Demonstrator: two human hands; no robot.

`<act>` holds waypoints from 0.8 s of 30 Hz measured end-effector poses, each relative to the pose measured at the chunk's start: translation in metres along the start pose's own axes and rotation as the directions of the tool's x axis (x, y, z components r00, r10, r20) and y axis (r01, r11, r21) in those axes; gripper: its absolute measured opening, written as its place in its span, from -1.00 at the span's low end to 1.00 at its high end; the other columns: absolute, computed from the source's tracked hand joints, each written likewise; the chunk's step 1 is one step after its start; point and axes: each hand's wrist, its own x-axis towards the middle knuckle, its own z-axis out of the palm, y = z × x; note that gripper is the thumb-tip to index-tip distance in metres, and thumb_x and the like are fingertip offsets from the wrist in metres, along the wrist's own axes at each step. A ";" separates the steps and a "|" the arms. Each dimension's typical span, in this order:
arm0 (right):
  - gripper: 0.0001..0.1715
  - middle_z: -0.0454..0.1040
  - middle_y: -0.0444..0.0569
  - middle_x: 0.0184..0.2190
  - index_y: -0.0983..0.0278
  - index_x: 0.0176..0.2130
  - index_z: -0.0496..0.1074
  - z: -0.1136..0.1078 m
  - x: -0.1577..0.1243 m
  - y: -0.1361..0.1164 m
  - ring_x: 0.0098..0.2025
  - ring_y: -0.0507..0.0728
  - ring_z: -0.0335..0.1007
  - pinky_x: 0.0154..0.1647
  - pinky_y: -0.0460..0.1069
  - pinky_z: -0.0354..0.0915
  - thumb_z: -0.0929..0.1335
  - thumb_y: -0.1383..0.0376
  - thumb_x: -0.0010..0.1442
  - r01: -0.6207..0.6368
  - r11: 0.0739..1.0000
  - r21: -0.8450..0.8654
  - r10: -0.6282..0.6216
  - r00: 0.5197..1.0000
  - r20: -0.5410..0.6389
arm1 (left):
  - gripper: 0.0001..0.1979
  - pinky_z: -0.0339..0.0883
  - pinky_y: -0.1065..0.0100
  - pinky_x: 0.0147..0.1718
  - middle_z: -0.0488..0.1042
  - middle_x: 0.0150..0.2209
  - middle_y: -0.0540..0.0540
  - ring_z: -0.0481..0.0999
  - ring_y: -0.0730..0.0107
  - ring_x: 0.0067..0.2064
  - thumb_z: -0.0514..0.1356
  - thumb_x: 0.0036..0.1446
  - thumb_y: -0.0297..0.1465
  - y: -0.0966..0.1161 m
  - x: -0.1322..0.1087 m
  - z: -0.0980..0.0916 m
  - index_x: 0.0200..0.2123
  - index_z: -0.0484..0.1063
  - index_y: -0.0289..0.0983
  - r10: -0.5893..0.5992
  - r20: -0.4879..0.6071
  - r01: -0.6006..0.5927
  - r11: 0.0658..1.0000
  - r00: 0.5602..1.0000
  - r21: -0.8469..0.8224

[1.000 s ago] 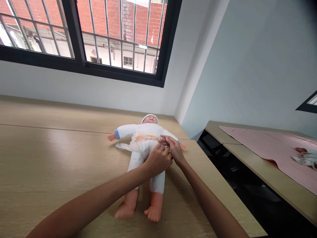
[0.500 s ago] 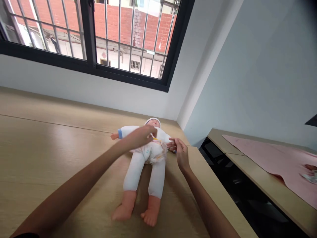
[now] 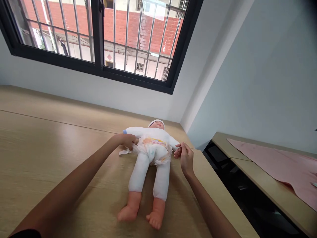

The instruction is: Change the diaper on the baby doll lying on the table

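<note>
Left hand now at the far side of the diaper from the right

The left hand [image 3: 129, 141] has crossed over the doll [image 3: 158, 133]: a second ago it was beside the right hand [image 3: 186, 158], and now the doll's middle lies between the two. That shift most likely means attention has moved from the diaper's one side to its other.

The left hand's fingers are bent inward at the ruffled edge of the diaper [image 3: 158, 151], touching it or just beside it; whether they are clamped on that edge cannot be told. Just below this hand, a white strip [image 3: 125, 152] sticks out over the tabletop [image 3: 74, 185], so that side looks loose.

The right hand is near the opposite hip, by the end of the doll's sleeve. Its thumb and fingers are bent close to one another, but whether they pinch anything is not clear. With the left hand gone from there, the diaper's front on that side shows more openly, though no fastening can be made out.

The doll lies on its back between the hands, head beyond them and bare feet toward the wearer. Well to the right of the right hand, a pink cloth [image 3: 267, 163] lies on another surface.
</note>
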 end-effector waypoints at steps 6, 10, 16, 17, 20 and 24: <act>-0.45 0.33 -0.16 -0.71 0.29 -0.40 0.37 0.001 -0.001 0.001 -0.69 0.02 0.21 -0.65 -0.09 0.18 0.28 -0.15 0.18 -0.020 1.000 0.005 0.020 0.999 0.027 | -0.82 0.05 0.43 -0.49 0.27 -0.56 0.06 0.19 0.51 -0.53 0.18 -0.11 -0.31 -0.008 -0.012 -0.030 -0.55 0.22 -0.25 0.016 0.221 0.005 0.995 0.975 -0.095; -0.44 0.32 -0.17 -0.72 0.29 -0.41 0.36 0.002 -0.002 0.004 -0.70 0.02 0.19 -0.65 -0.09 0.17 0.28 -0.16 0.17 0.001 1.000 -0.006 -0.001 0.998 0.058 | -0.77 0.21 0.46 -0.42 0.31 -0.46 0.05 0.34 0.48 -0.43 0.20 -0.11 -0.29 -0.004 -0.014 -0.029 -0.50 0.19 -0.25 0.066 0.258 0.044 0.916 0.964 -0.399; -0.43 0.31 -0.17 -0.74 0.28 -0.42 0.35 0.004 -0.004 0.008 -0.70 0.02 0.19 -0.65 -0.08 0.16 0.27 -0.17 0.17 0.016 0.999 -0.035 -0.013 0.996 0.086 | -0.66 0.39 0.42 -0.30 0.43 -0.31 0.02 0.48 0.46 -0.33 0.24 -0.03 -0.15 -0.009 -0.004 -0.013 -0.31 0.23 -0.22 0.045 0.218 0.108 0.762 0.975 -0.638; -0.44 0.31 -0.17 -0.74 0.27 -0.42 0.35 0.004 -0.004 0.008 -0.70 0.02 0.18 -0.65 -0.08 0.16 0.27 -0.17 0.17 0.015 0.999 -0.036 -0.012 0.996 0.091 | -0.67 0.39 0.43 -0.32 0.43 -0.32 0.02 0.47 0.47 -0.34 0.22 -0.01 -0.15 -0.010 0.000 -0.009 -0.29 0.22 -0.21 0.030 0.197 0.102 0.774 0.980 -0.625; -0.46 0.28 -0.19 -0.75 0.26 -0.43 0.34 0.006 -0.005 0.009 -0.70 0.03 0.16 -0.66 -0.08 0.14 0.27 -0.15 0.19 0.012 0.999 -0.039 -0.007 0.994 0.105 | -0.72 0.38 0.43 -0.43 0.46 -0.34 -0.02 0.50 0.42 -0.39 0.16 0.08 -0.20 -0.010 0.010 0.007 -0.22 0.21 -0.22 -0.033 0.192 0.140 0.806 0.981 -0.576; -0.47 0.25 -0.21 -0.74 0.25 -0.42 0.35 0.006 -0.006 0.009 -0.69 0.03 0.16 -0.65 -0.07 0.15 0.28 -0.15 0.18 0.001 0.999 -0.045 0.005 0.993 0.119 | -0.72 0.40 0.40 -0.46 0.52 -0.37 -0.11 0.56 0.30 -0.39 -0.01 0.22 -0.25 -0.002 0.018 0.027 -0.07 0.17 -0.28 -0.060 0.219 0.173 0.818 0.974 -0.548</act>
